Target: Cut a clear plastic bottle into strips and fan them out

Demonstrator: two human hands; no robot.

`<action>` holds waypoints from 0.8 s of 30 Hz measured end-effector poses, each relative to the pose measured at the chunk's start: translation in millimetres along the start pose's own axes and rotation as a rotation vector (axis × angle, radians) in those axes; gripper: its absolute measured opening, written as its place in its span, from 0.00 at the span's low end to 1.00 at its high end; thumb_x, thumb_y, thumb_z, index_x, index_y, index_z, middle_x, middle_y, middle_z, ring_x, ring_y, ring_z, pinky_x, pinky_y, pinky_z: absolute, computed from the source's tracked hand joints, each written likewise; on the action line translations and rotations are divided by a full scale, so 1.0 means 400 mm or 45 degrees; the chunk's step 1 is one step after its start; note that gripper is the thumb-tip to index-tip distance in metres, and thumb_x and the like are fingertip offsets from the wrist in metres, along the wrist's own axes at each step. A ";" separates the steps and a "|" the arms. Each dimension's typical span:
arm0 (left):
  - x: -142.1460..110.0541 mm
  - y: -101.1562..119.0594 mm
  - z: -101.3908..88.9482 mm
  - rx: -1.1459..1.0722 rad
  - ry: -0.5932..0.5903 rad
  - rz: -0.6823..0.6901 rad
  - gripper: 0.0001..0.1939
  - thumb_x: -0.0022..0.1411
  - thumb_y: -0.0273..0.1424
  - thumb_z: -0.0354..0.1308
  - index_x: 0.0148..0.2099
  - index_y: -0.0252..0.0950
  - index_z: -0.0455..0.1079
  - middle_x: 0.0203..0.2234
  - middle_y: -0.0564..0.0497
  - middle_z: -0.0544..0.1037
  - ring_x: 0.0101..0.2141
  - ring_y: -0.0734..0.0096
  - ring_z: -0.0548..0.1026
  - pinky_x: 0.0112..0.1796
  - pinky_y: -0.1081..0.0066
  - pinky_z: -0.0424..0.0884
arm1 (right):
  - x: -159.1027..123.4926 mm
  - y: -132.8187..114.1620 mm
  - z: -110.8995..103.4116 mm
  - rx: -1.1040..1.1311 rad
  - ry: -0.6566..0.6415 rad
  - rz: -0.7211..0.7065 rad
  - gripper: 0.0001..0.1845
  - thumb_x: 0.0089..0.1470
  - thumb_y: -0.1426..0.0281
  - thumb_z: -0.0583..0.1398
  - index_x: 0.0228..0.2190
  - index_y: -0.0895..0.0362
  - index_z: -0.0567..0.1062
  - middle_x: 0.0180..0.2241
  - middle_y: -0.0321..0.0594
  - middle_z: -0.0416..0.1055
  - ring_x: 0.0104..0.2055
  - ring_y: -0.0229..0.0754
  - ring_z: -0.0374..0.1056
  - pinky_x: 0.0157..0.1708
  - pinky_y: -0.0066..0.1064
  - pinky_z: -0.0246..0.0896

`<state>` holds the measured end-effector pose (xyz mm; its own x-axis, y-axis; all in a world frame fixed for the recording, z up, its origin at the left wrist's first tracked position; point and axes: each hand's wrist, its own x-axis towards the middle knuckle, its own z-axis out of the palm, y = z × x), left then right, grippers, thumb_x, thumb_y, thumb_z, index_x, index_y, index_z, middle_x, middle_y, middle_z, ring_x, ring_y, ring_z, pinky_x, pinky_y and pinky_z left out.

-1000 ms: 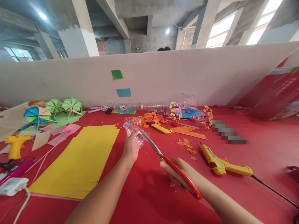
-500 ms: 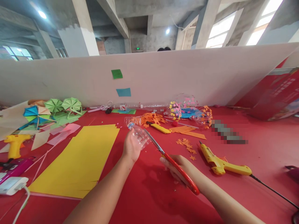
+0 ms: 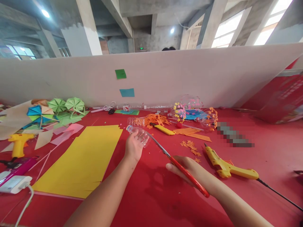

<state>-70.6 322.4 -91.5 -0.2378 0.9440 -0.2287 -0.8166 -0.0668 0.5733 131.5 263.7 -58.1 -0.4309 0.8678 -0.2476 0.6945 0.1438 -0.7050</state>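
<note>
My left hand (image 3: 133, 148) is closed round a clear plastic bottle (image 3: 139, 134), neck pointing up and left, just above the red table (image 3: 151, 201). My right hand (image 3: 187, 168) grips red-handled scissors (image 3: 182, 170). Their metal blades reach up-left and meet the bottle's lower end beside my left fingers. Both forearms come in from the bottom edge.
A yellow paper sheet (image 3: 82, 160) lies left of my arm. A yellow glue gun (image 3: 227, 165) with a black cord lies to the right, another (image 3: 19, 143) at far left. Folded paper umbrellas (image 3: 56, 108), orange star cutouts (image 3: 190, 146), a yellow utility knife (image 3: 164, 130) and decorated bottles (image 3: 189, 112) stand near the white partition (image 3: 165, 75).
The bottle and my left hand have dropped slightly and the bottle has turned flatter. The scissors' blades stay at the bottle, and my right hand has shifted a little right.
</note>
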 end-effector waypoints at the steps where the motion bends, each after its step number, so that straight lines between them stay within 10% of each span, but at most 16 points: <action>1: -0.001 0.000 -0.001 -0.017 -0.017 0.005 0.02 0.53 0.27 0.55 0.32 0.35 0.66 0.29 0.48 0.74 0.33 0.67 0.76 0.40 0.62 0.72 | 0.002 0.005 -0.002 -0.022 0.009 0.010 0.28 0.51 0.46 0.56 0.20 0.55 0.56 0.20 0.30 0.51 0.23 0.34 0.49 0.21 0.26 0.42; 24: 0.010 -0.015 -0.006 0.155 -0.030 0.142 0.06 0.56 0.26 0.59 0.36 0.35 0.65 0.29 0.51 0.74 0.30 0.73 0.75 0.38 0.66 0.72 | -0.009 0.012 0.003 0.159 -0.175 0.064 0.27 0.53 0.45 0.56 0.23 0.55 0.62 0.15 0.28 0.54 0.16 0.31 0.52 0.16 0.24 0.42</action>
<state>-68.1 325.7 -97.7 -0.3099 0.9403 -0.1407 -0.7158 -0.1334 0.6855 135.7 260.8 -61.3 -0.4783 0.7979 -0.3668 0.6437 0.0344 -0.7645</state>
